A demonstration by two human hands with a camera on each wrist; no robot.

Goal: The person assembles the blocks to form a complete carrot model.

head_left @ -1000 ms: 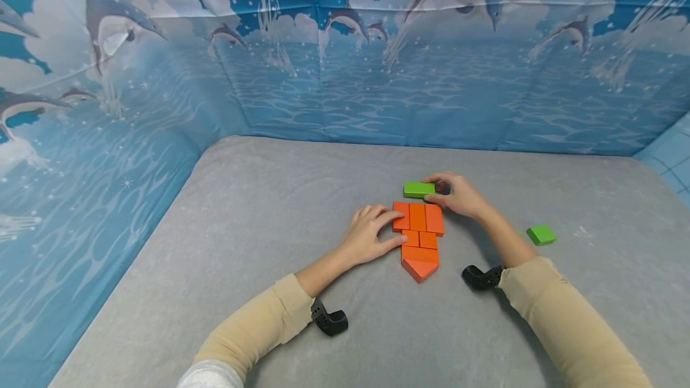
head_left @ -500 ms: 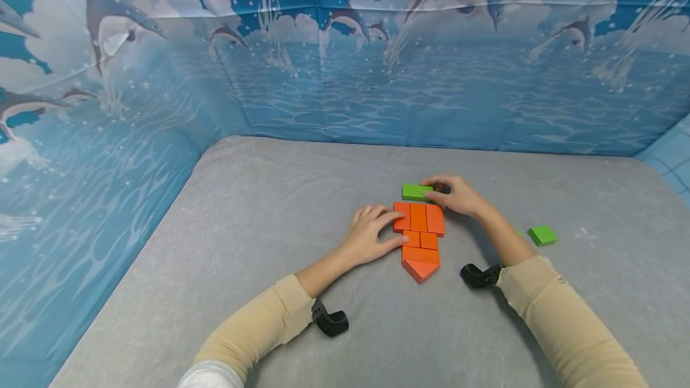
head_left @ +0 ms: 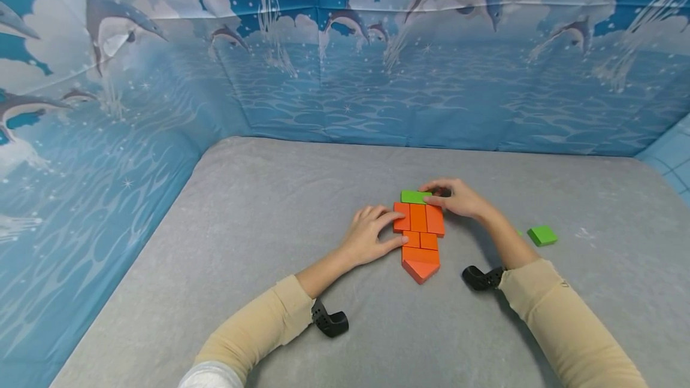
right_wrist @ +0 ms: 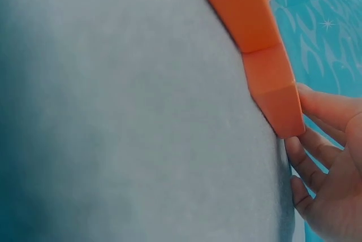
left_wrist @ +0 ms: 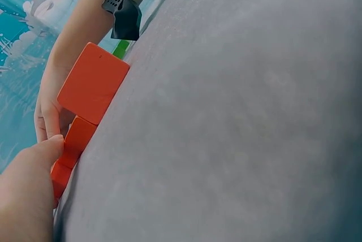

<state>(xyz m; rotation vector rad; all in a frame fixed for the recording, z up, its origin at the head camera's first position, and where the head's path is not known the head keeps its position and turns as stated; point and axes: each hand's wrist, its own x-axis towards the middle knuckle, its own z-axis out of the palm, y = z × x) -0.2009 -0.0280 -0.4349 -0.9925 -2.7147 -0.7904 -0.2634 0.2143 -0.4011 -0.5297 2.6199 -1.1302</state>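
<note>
In the head view, several orange blocks (head_left: 417, 218) lie flat and fitted together, with a pointed piece (head_left: 420, 268) at the near end. My left hand (head_left: 363, 238) rests against their left side, index fingertip and thumb tip touching blocks, fingers loosely spread. My right hand (head_left: 458, 197) pinches the right end of a green block (head_left: 412, 197), which lies along the far edge of the orange row. The left wrist view has my left thumb (left_wrist: 42, 154) against an orange block (left_wrist: 93, 82). Orange blocks hide the held green one in the right wrist view.
Another green block (head_left: 542, 235) lies to the right on the grey cloth (head_left: 259, 214), with a green sliver beside my right forearm. A dolphin-printed blue curtain (head_left: 356, 94) stands behind and to the left. Black wrist cameras (head_left: 330, 320) hang at both sleeves.
My right hand has drawn the green block toward me and slightly left, closing the gap to the orange blocks. My left hand has stayed in place.
</note>
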